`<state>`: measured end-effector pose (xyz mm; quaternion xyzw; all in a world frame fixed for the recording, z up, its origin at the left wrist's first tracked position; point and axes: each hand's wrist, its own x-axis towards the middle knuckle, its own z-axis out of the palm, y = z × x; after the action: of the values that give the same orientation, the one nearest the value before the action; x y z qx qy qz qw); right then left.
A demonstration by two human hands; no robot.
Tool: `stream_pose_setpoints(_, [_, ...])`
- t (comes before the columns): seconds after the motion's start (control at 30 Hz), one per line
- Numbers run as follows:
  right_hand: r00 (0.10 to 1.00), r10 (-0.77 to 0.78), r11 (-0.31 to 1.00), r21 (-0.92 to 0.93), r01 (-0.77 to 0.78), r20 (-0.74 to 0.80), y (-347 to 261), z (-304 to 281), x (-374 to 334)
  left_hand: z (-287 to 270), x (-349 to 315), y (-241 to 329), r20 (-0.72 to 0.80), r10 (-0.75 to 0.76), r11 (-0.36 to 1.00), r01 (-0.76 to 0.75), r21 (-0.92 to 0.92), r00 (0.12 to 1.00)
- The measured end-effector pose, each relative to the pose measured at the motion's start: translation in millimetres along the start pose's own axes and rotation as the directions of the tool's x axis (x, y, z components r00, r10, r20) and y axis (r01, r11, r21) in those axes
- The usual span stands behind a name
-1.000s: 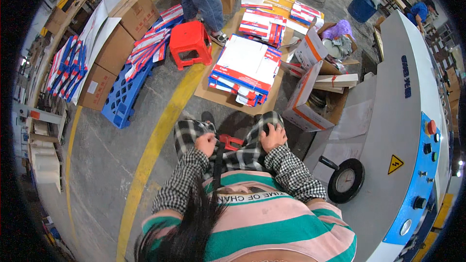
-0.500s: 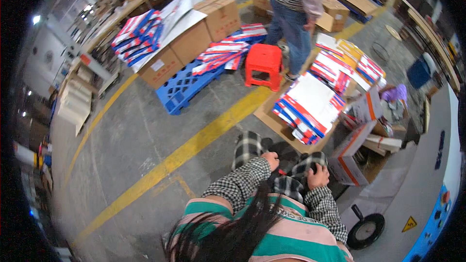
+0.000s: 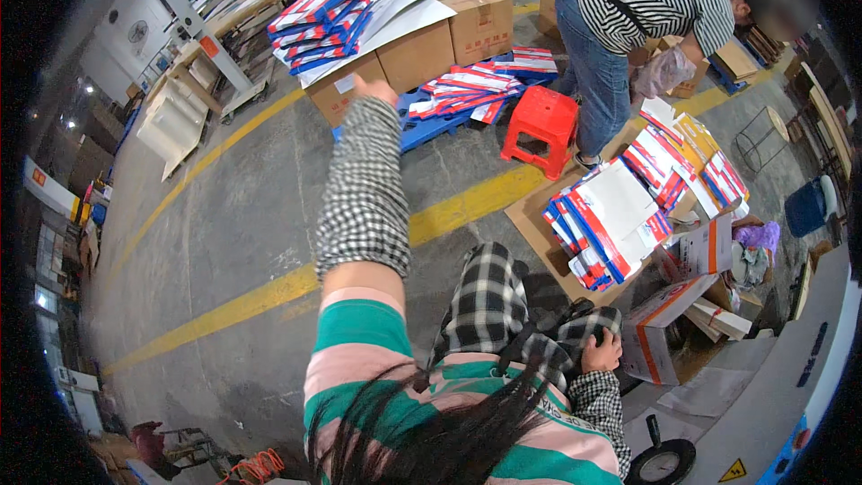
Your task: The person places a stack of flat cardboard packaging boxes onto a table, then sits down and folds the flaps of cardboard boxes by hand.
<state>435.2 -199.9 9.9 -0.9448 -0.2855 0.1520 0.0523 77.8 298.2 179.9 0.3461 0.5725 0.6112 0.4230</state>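
Observation:
My left arm, in a black-and-white checked sleeve, stretches far forward. My left hand [image 3: 377,90] is raised in front of the cardboard boxes [image 3: 415,58], seen from behind, with a finger or thumb sticking out and nothing visible in it. How far it is from the boxes is hard to judge. My right hand [image 3: 602,352] lies on my right knee in checked trousers [image 3: 489,296], fingers curved over the cloth and apart, holding nothing. Ahead of my knees, a stack of flat red, white and blue cartons [image 3: 603,220] sits on a cardboard sheet [image 3: 530,207].
A red plastic stool [image 3: 541,126] stands ahead, beside a person in a striped top [image 3: 651,0] bending right. More printed cartons [image 3: 471,90] lie on a blue pallet [image 3: 417,136]. To my right are an open box [image 3: 648,350], a grey machine [image 3: 772,413] and a black handwheel [image 3: 663,465].
My left hand has risen from my lap and reached forward. The right hand stays on the knee. The other person has bent over to the right, and my view has shifted left.

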Motion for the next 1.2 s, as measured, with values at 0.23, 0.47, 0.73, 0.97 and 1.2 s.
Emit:
stream_pose_setpoints(0.23, [0.996,-0.087,0.994,0.067,0.088,-0.021,-16,0,-7,-61,10,-22,0.6,0.082,0.22,-0.602,0.767,0.795])
stream_pose_setpoints(0.47, [0.993,0.035,0.986,0.164,-0.016,-0.113,-13,-20,-26,-35,-290,-250,0.042,-0.364,0.429,0.128,0.894,0.93])
stream_pose_setpoints(0.73, [0.944,0.086,0.864,0.496,0.089,-0.319,20,-51,-34,-55,-259,-195,0.179,-0.624,0.097,-0.152,0.984,0.761])
stream_pose_setpoints(0.97, [0.992,0.072,0.858,0.514,-0.011,-0.099,11,-42,4,-48,-303,-205,0.161,-0.434,0.22,-0.069,0.973,0.886])
stream_pose_setpoints(1.2, [0.955,0.09,0.667,0.729,0.154,-0.283,-26,-22,81,-53,-326,-192,0.273,-0.406,0.014,-0.293,0.956,0.872])
